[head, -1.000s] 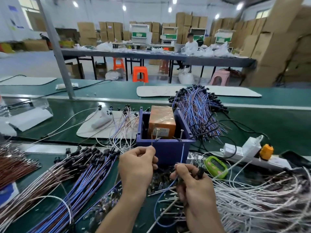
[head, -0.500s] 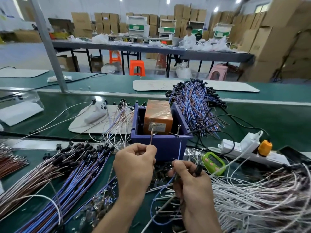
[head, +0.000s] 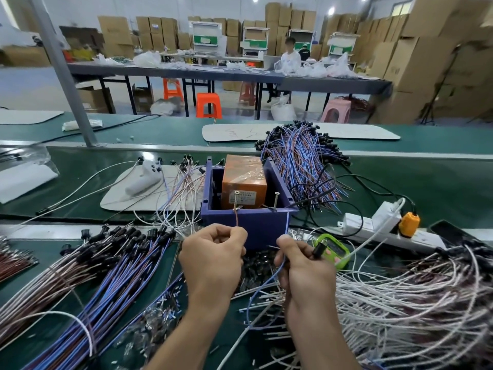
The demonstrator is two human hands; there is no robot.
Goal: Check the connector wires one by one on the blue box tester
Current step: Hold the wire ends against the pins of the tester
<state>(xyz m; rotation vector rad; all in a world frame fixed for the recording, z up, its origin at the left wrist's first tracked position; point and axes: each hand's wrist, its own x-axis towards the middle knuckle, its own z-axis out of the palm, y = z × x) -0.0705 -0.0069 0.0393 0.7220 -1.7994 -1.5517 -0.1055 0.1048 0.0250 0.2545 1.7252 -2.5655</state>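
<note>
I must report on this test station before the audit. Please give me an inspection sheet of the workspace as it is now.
Surface: green bench, mostly covered by wires.
Job's things: blue box tester holds an orange block; two screws stand at its front rim.
Clutter: green device, white controller, loose small parts.
Grippers: left hand pinches brown wire up to left screw; right hand pinches blue wire and a black connector.
Cables: left wire bundle, rear wire bundle, white wires right, power strip.
Surroundings: cardboard boxes, orange stools, a seated person.
</note>
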